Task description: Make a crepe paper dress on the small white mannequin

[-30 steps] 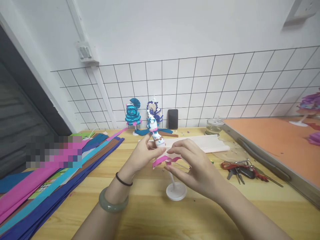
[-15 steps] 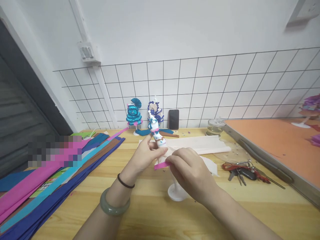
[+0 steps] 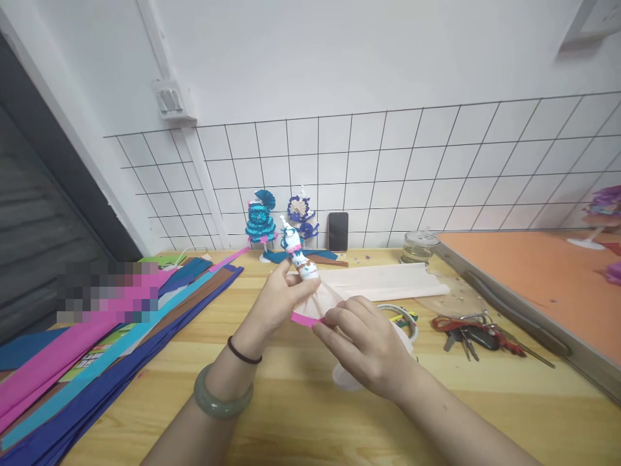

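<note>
My left hand is closed round a white stand, which leans to the left and carries teal, pink and brown paper scraps along its stem. A pale crepe paper strip with a pink edge fans out in pleats from the stem below my left thumb. My right hand pinches this strip near its pink edge. Beneath my right hand shows part of the stand's round white base; the lower stem is hidden.
Left lie crepe paper strips in pink, light blue and dark blue. Behind stand two paper-trimmed stands and a phone. Right are a tape roll, keys, a glass teapot and an orange board.
The stand's top has tipped further left and its base has shifted right. More pleated pale paper shows between my hands, and the tape roll has come into view behind my right hand.
</note>
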`<state>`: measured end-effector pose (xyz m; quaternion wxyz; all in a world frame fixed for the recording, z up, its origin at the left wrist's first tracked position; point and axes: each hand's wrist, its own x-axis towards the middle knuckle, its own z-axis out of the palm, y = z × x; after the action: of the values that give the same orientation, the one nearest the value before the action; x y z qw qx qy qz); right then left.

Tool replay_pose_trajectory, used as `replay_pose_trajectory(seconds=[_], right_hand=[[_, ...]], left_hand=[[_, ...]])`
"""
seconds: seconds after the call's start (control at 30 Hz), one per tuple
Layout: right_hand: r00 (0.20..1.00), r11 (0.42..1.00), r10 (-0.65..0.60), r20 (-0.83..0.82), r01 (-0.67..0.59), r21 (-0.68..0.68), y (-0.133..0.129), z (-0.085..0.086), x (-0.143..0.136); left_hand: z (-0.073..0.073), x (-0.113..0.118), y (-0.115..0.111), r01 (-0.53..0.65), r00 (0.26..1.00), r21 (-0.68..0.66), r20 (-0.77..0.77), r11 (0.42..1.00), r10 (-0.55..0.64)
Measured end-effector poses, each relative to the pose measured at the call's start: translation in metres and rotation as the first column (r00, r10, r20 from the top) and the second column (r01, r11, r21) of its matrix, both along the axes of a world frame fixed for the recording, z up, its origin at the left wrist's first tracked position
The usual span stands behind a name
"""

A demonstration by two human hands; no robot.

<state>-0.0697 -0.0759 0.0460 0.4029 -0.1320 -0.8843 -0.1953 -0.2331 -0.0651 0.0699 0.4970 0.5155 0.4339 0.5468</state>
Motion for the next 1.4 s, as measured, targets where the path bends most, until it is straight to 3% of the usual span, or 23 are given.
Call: replay_pose_trajectory(seconds=[0.3, 0.53, 0.87, 0.97, 1.07, 1.17, 1.27, 1.33, 1.4], right_hand=[[0.990, 0.991, -0.114, -0.085, 0.120, 0.062, 0.000, -0.002, -0.001], [0.995, 0.998, -0.002, -0.096, 0.008, 0.067, 0.001, -0.001, 0.002], [0.996, 0.999, 0.038, -0.079, -0.036, 0.023, 0.007, -0.006, 0.007], [0.985, 0.993, 0.072, -0.156, -0.085, -0.077, 0.010, -0.002, 0.011], [0.949, 0.954, 0.042, -0.312, -0.131, -0.271, 0.013, 0.003, 0.013], [0.940, 0.844, -0.034, -0.341, -0.156, -0.514, 0.015, 0.007, 0.013], [0.963, 0.727, -0.082, -0.257, -0.118, -0.677, 0.013, 0.009, 0.011], [0.978, 0.729, -0.086, -0.190, -0.068, -0.681, 0.011, 0.007, 0.009], [0.986, 0.777, -0.086, -0.143, -0.023, -0.629, 0.009, 0.004, 0.007]], left_hand=[[-0.003, 0.010, -0.005, -0.032, 0.998, 0.024, -0.045, 0.999, 0.033], [0.001, 0.014, -0.007, -0.031, 0.996, -0.013, -0.087, 0.999, 0.030], [-0.001, 0.002, -0.001, -0.002, 0.999, 0.032, -0.043, 0.999, 0.003], [0.001, -0.006, -0.001, 0.051, 0.996, 0.051, -0.073, 0.997, -0.047], [0.006, -0.011, -0.004, 0.121, 0.983, 0.040, -0.145, 0.992, -0.115], [0.009, -0.014, -0.007, 0.199, 0.967, 0.028, -0.171, 0.980, -0.191], [0.009, -0.016, -0.008, 0.249, 0.950, 0.026, -0.203, 0.968, -0.239], [0.008, -0.018, -0.008, 0.248, 0.942, 0.029, -0.242, 0.968, -0.234], [0.007, -0.020, -0.007, 0.238, 0.935, 0.042, -0.281, 0.970, -0.217]])
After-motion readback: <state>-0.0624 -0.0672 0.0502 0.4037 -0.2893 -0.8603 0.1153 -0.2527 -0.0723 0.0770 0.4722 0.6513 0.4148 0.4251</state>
